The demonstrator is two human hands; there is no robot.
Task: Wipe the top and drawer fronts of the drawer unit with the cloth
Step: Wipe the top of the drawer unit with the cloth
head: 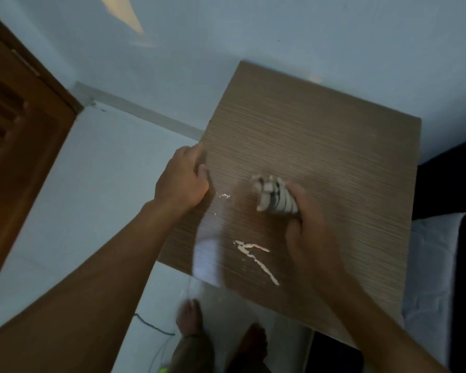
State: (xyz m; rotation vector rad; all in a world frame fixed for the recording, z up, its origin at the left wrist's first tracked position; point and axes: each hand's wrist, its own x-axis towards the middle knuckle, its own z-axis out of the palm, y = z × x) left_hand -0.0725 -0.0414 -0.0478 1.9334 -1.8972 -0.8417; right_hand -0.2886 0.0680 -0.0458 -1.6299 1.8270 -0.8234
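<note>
I look down on the brown wood-grain top of the drawer unit (320,135). My right hand (311,232) presses a bunched white cloth with dark stripes (275,196) onto the middle of the top. My left hand (183,180) is curled over the unit's left edge. White streaks (256,254) mark the top near the front, below the cloth, and a small white spot (224,196) lies left of it. The drawer fronts are hidden from this angle.
The unit stands against a pale wall. A brown wooden door (19,146) is at the left. White bedding (433,259) and a dark bed edge lie right of the unit. My bare feet (221,332) and a thin cable (151,325) are on the pale floor.
</note>
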